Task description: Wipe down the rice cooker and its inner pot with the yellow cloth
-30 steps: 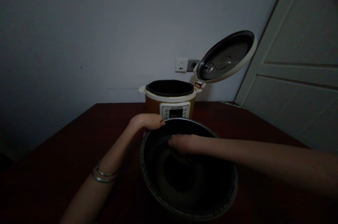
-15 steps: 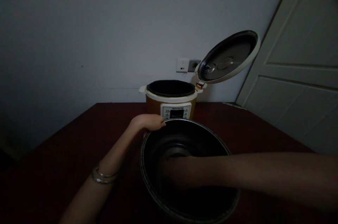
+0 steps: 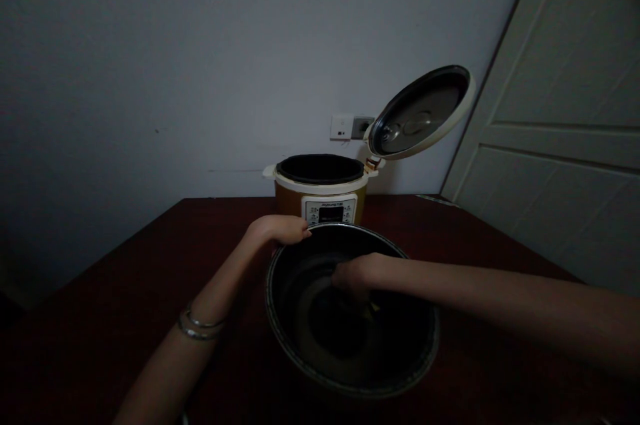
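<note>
A dark inner pot (image 3: 320,345) with a pale metal rim is tipped toward me above the table. My left hand (image 3: 283,229) grips its far left rim, thumb over the edge and fingers hidden behind. Deep in the pot is my right hand (image 3: 357,278), its fingers curled down toward the inner wall. A small yellowish-green bit (image 3: 373,308) shows beneath those fingers, too dim to name. Behind the pot stands an electric pressure cooker (image 3: 286,201), brown and cream, its lid (image 3: 425,111) raised to the right.
The dark red table (image 3: 165,258) runs back to a pale wall (image 3: 175,65). Wall sockets (image 3: 341,127) sit behind the cooker. A panelled door (image 3: 550,131) rises on the right. Lighting is dim.
My right hand has moved up and toward the far side inside the pot, baring more of its bottom. The left hand keeps its hold on the rim. The view has shifted slightly.
</note>
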### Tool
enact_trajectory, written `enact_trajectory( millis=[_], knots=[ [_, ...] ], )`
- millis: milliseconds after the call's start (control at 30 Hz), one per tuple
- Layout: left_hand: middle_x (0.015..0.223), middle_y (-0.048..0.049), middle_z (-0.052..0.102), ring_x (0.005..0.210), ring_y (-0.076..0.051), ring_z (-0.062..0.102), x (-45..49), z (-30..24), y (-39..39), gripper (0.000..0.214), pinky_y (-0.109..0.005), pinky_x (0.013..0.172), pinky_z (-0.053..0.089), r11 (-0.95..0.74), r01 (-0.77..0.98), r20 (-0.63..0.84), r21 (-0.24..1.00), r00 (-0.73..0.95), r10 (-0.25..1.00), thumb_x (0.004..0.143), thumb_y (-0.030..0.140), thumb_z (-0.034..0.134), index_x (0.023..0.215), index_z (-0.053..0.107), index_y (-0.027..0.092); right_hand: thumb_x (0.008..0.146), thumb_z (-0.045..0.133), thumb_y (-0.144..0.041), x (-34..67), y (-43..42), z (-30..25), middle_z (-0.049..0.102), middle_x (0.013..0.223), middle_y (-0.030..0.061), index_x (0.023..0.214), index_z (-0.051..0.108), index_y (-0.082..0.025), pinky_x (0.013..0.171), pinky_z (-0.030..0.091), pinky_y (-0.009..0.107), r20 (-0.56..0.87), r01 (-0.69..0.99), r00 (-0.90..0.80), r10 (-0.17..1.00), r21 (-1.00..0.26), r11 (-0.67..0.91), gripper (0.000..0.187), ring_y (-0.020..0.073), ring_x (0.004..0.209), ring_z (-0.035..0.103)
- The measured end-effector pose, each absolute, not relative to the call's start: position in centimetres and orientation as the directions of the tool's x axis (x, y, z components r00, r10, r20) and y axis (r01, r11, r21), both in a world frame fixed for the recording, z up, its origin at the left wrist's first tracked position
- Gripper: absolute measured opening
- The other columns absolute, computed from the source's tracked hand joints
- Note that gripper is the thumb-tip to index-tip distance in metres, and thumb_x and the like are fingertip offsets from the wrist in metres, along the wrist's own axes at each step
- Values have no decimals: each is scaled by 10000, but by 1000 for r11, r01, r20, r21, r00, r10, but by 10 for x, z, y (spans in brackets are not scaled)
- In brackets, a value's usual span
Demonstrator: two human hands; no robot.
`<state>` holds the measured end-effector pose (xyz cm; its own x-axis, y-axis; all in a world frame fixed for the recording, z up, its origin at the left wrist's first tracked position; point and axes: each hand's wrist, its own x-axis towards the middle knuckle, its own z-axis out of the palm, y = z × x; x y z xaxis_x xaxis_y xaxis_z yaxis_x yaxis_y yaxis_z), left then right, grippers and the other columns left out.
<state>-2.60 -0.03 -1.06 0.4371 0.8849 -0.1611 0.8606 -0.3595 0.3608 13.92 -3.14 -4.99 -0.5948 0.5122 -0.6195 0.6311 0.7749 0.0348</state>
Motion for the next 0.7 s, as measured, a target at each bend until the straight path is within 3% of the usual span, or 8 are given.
enact_trajectory(
  millis=[100,367,500,600,700],
  knots=[
    [481,-7,515,420,-134,423,-27,-12,1,216,-254,454,279,-329,839,-150,434,427,891,727,235,591,522,542,187,554,784,-184,142,-39,-45,710,936,143,950,708,-71,545,506,284,-727,594,-488,483,129,794,419,272,758,682],
    [511,-36,561,416,-137,438,-35,-10,1,291,-247,419,311,-197,816,-280,543,397,874,681,428,630,561,607,163,641,723,-141,145,-51,-38,682,1033,177,1082,659,-57,607,493,291,-617,514,-587,524,216,830,454,284,873,667],
    [517,-31,554,443,-131,461,-38,-5,-5,360,-238,437,332,-193,856,-247,479,342,907,690,499,613,570,608,160,656,709,-138,150,-50,-38,671,1057,182,1090,651,-57,626,504,314,-576,507,-628,523,206,837,445,307,907,659],
    [542,-37,577,471,-140,493,-40,-8,-15,350,-244,466,353,-146,883,-258,445,283,924,664,492,640,600,630,148,707,670,-138,159,-50,-38,662,1076,181,1117,631,-68,653,503,322,-516,488,-690,508,186,853,418,303,929,653],
    [582,-28,610,538,-159,542,-40,-19,-28,226,-247,514,376,-68,850,-201,522,200,959,562,358,724,605,644,151,781,601,-156,168,-54,-37,668,1054,172,1174,589,-94,645,493,310,-417,446,-774,477,174,878,398,277,902,661]
  ],
)
